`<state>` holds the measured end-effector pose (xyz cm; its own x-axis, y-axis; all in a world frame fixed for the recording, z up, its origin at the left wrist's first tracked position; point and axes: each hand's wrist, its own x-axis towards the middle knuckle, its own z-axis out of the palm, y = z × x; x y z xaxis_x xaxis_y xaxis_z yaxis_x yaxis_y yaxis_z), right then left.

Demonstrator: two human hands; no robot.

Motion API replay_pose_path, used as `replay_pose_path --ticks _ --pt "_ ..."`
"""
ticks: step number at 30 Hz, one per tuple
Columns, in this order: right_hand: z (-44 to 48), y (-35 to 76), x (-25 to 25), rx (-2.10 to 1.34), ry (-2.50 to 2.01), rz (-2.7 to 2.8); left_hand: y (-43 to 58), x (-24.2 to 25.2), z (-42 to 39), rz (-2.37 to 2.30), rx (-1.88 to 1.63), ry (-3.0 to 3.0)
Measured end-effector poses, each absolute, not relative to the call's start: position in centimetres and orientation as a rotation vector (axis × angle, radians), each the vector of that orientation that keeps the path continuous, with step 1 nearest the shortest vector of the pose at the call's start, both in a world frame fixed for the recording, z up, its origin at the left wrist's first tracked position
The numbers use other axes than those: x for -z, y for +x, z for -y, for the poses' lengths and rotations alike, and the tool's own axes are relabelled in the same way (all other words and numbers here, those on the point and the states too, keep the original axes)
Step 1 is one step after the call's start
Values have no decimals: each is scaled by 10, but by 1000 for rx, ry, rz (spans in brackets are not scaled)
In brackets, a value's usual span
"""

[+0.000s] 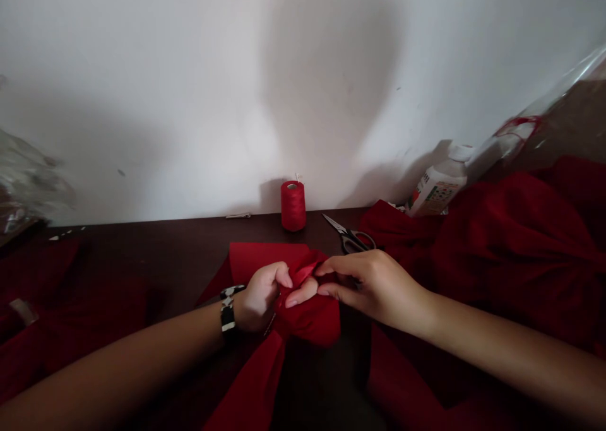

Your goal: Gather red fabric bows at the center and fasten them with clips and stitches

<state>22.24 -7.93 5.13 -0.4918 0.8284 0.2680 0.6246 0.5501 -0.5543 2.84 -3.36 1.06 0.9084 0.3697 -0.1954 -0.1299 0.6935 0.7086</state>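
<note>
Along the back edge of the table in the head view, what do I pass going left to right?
Crumpled clear plastic → small metal strip → red thread spool → scissors → white plastic bottle

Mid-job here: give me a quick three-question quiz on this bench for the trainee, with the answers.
1. Which wrist wears the black-and-white band, left or right?
2. True or false: the scissors lie to the right of the red thread spool.
3. What are the left hand and right hand pinching together?

Key:
1. Left
2. True
3. Gathered red fabric
</note>
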Motion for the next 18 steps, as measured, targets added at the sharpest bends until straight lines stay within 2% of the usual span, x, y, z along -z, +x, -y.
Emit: replay_pose_path --ticks 4,11,18 --pt "77 222 -50 -615 -1098 2313 29 -11 33 -319 -225 726" --pt "73 225 -45 -312 -831 2444 32 -9 36 -419 -358 878" --pt "72 228 -43 -404 -699 2436 30 -11 38 -470 -324 1036"
